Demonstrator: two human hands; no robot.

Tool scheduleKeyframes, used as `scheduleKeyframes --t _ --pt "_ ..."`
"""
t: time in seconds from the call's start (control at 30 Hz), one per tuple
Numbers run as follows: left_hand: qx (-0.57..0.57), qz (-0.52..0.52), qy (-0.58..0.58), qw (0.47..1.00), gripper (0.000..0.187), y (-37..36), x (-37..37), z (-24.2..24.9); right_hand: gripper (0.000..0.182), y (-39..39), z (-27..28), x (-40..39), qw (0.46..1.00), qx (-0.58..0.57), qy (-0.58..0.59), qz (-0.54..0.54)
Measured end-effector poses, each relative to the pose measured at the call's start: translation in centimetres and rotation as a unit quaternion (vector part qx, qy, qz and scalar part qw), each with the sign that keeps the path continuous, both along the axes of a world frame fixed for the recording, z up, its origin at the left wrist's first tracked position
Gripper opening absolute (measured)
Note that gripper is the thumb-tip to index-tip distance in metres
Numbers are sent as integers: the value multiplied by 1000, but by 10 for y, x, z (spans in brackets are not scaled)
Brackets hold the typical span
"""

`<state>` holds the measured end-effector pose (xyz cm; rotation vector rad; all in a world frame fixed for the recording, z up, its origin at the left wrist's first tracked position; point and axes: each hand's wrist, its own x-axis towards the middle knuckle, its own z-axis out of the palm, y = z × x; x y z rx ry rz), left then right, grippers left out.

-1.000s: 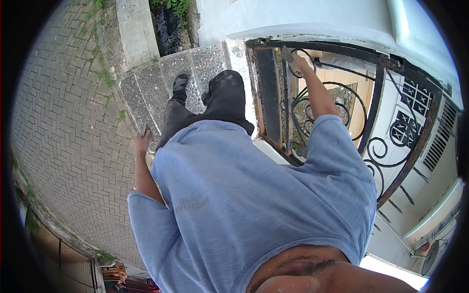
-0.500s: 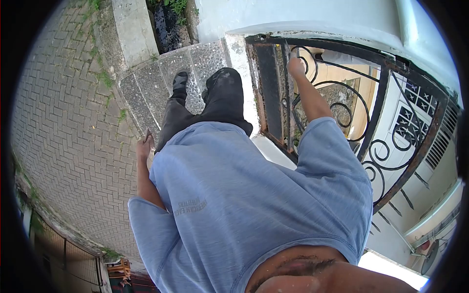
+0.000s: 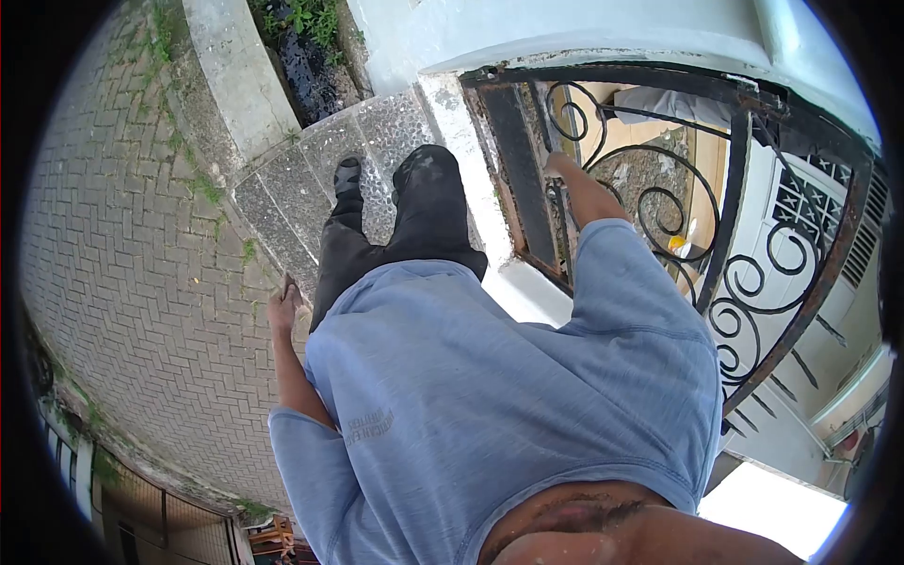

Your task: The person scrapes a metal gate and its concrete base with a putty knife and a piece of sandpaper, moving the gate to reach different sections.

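My right hand (image 3: 559, 167) is at the inner edge of a black wrought-iron gate (image 3: 720, 217) with scroll bars and rust patches. Its fingers look closed on the gate's frame, close to a latch, though the fingertips are partly hidden. My left hand (image 3: 284, 303) hangs beside my left thigh over the paving. Its fingers point away loosely, with nothing visible in them.
Under my feet is a pebbled concrete slab (image 3: 311, 179), with block paving (image 3: 151, 301) to the left. A drain (image 3: 306, 71) with dark water and plants lies ahead. A white post (image 3: 461, 132) and pale wall (image 3: 565, 33) border the gate.
My right hand has moved lower along the gate edge, nearer to my body. My left hand still hangs at my side. The view has shifted slightly.
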<state>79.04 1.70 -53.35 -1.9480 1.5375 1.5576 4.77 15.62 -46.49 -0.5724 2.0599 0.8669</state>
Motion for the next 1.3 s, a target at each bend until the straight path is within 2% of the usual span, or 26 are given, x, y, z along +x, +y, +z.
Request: scheduleKeyframes --t 0.03,0.07,0.13,0.23,0.27,0.33,0.37,0.4,0.43,0.47,0.53,0.63,0.7,0.73,0.77,0.8,0.83,0.87,0.9,0.97,1.07,1.1,1.13,1.2,1.23,1.3 --pt "-8 16 9 1000 38 4 0 0 41 19 12 21 999 21 -50 -8" --pt "-15 29 19 999 37 4 0 3 41 39 19 41 998 16 -45 -29" --pt "31 8 2 999 36 3 -6 16 30 63 25 71 983 -150 104 12" --pt "68 -107 -12 992 40 2 -9 15 35 67 29 81 969 -186 158 -32" --pt "57 -135 0 989 42 -1 -6 9 35 68 24 80 965 -192 169 -57" --pt "47 -179 -41 982 45 -7 14 -33 46 59 11 72 940 -263 217 9" --pt "30 -188 -23 981 45 -26 -3 -14 46 51 7 69 935 -273 226 -12" --pt "15 -198 -7 980 45 -34 -20 13 51 41 7 66 928 -290 233 11" --pt "18 -187 -16 982 44 -44 -34 32 57 31 6 63 921 -306 239 35" --pt "20 -177 -27 984 43 -54 -41 44 57 20 5 60 917 -316 244 13" --pt "-17 -204 -37 978 40 -72 -46 54 62 3 2 54 912 -304 269 61" --pt "-16 -182 2 983 37 -95 -14 31 68 -14 -32 44 892 -344 294 0" --pt "-13 -216 -44 975 33 -104 -26 54 74 -14 -64 44 863 -383 330 -6" --pt "-17 -181 4 983 32 -107 -2 30 74 -11 -63 48 859 -386 335 -26" --pt "16 -213 -48 976 31 -110 -15 46 75 -10 -56 54 859 -399 320 -10" --pt "5 -194 -6 981 32 -107 -14 46 76 -9 -53 59 858 -413 304 8" --pt "18 -207 -16 978 34 -107 -16 50 77 -6 -56 62 873 -414 256 -24" --pt "21 -229 -27 973 35 -106 -18 51 77 -3 -60 68 871 -417 257 -40" --pt "26 -242 -33 969 35 -103 -32 66 76 0 -64 74 871 -425 245 -18" --pt "34 -256 -32 966 35 -102 -28 55 75 4 -73 80 859 -437 266 35" --pt "45 -273 -31 960 34 -108 -33 53 74 -8 -83 77 822 -488 293 -5" --pt "43 -283 -22 958 33 -108 -37 55 71 -17 -83 74 846 -455 273 -52" --pt "41 -287 -30 957 33 -104 -49 65 71 -27 -81 71 846 -457 269 -60" --pt "16 -237 -21 971 31 -100 -71 81 76 -48 -76 60 842 -436 291 -125" --pt "40 -229 -56 971 30 -107 -72 81 76 -56 -78 55 822 -453 314 -144" --pt "31 -241 -52 969 30 -116 -72 81 75 -63 -85 61 817 -471 302 -138"
